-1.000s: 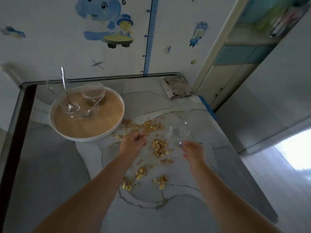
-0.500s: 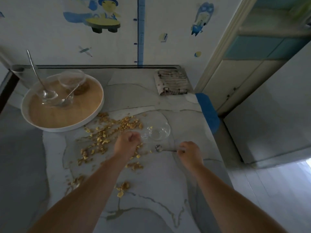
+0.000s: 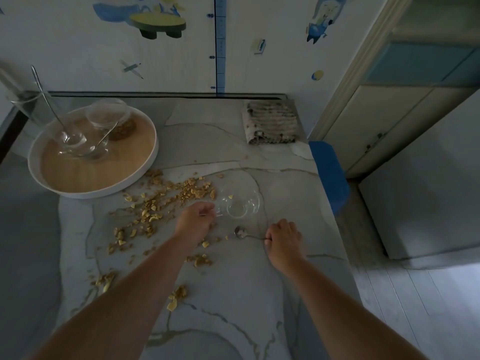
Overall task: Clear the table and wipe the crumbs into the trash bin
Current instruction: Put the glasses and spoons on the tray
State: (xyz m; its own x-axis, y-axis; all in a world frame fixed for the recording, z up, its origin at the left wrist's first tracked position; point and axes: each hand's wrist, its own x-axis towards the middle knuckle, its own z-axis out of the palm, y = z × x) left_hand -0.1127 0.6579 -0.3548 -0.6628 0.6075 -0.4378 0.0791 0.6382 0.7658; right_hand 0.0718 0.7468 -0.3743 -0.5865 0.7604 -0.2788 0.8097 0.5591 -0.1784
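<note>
On marble-veined tabletop (image 3: 233, 320): scattered golden crumbs (image 3: 155, 203)
Left hand (image 3: 195, 221): fingers curled, pinching scalloped clear glass dish (image 3: 240, 203) rim
Right hand (image 3: 283, 241): fingers clamped on thin metal spoon (image 3: 245, 233) handle

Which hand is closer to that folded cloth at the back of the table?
The right hand, though neither is close. It pinches a spoon handle, nearer the person and roughly in line with the cloth. The left hand is farther left, at the glass dish.
</note>
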